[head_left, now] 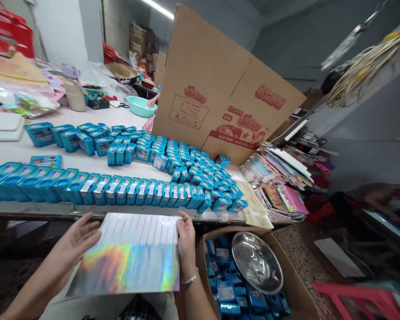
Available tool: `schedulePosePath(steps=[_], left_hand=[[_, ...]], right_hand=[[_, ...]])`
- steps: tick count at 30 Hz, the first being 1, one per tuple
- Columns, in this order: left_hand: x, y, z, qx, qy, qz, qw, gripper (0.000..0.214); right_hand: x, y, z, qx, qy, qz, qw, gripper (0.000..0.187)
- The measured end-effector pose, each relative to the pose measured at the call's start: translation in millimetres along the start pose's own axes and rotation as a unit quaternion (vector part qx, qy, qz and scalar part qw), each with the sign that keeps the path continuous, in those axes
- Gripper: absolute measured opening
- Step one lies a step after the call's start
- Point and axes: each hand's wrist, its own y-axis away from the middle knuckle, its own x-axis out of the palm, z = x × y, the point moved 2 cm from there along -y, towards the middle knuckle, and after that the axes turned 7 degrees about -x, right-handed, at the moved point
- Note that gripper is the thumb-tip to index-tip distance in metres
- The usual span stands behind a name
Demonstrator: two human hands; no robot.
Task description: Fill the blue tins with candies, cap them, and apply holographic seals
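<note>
A holographic sticker sheet [133, 264] with rows of pale strips along its top faces me, in front of the table's near edge. My right hand [186, 238] grips its right edge, with the thumb near the top corner. At the sheet's left edge my left hand [74, 244] has its fingers stretched out and apart; whether they touch the sheet I cannot tell. Just beyond stands a row of blue boxes [110, 190], several of them with a shiny strip on top. More blue boxes [200, 166] are packed in groups behind that row.
A large cardboard panel [216, 80] stands behind the boxes. At lower right, an open carton [296, 284] holds blue boxes and a metal bowl [257, 262]. Stacked printed sheets [276, 166] lie on the table's right end. Another person's hand [152, 101] is at a turquoise basin [142, 106].
</note>
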Motion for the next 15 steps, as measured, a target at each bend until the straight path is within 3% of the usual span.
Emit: schedulePosePath(steps=[5, 8, 11, 15], left_hand=[[6.0, 19, 19, 0.046, -0.020, -0.008, 0.999, 0.116], [11.1, 25, 23, -0.001, 0.009, -0.008, 1.000, 0.111], [14.3, 26, 30, -0.029, -0.018, 0.022, 0.999, 0.089], [12.1, 25, 34, 0.028, -0.116, -0.006, 0.993, 0.069]], right_hand=[[-3, -14, 12, -0.026, 0.027, 0.006, 0.999, 0.040], [-9, -12, 9, -0.029, 0.021, -0.007, 0.999, 0.040], [-15, -5, 7, -0.019, 0.013, -0.017, 1.000, 0.040], [-20, 14, 16, 0.021, -0.038, 0.044, 0.998, 0.068]])
